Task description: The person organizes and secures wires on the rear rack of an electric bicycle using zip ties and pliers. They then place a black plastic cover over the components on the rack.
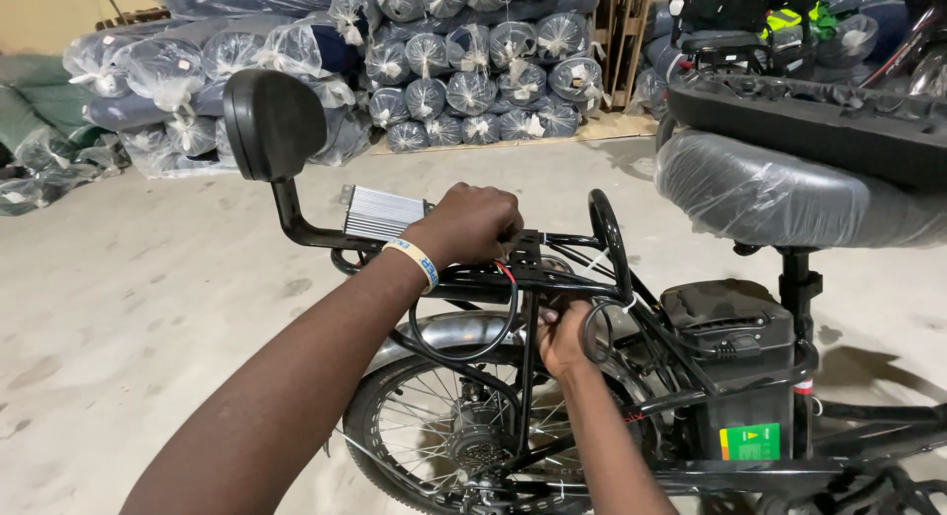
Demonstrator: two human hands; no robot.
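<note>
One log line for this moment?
left hand: pressing on rear rack | right hand: under rack, on cables | controller box: on rack

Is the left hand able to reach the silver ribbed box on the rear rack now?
Probably yes. The left hand rests on the rear rack right beside the silver ribbed box, and nothing lies between them.

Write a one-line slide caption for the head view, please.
Left hand rests on black metal rear rack of an electric bicycle; right hand grips black cables underneath.
</note>
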